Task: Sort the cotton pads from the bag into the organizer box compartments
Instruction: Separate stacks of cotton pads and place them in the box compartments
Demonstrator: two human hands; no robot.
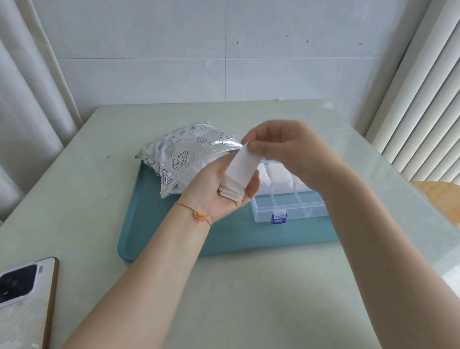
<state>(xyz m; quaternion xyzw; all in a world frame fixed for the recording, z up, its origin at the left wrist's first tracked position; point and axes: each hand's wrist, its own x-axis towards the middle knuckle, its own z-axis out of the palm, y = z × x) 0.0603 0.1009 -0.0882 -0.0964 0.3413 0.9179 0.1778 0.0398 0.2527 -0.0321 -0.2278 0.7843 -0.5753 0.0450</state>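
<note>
Above the teal plastic tray (156, 242), the left hand (216, 193) grips a small stack of white rectangular cotton pads (238, 177); the right hand (283, 146) pinches its top pad. The clear compartmented organizer box (288, 204) shows far cells filled, near ones empty. The printed plastic bag (182, 154) looks well stocked.

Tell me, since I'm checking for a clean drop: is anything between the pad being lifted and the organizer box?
Nothing visible. The right hand pinches the top cotton pad off the stack in the left hand, just above the open organizer box, lid out of the way.
</note>
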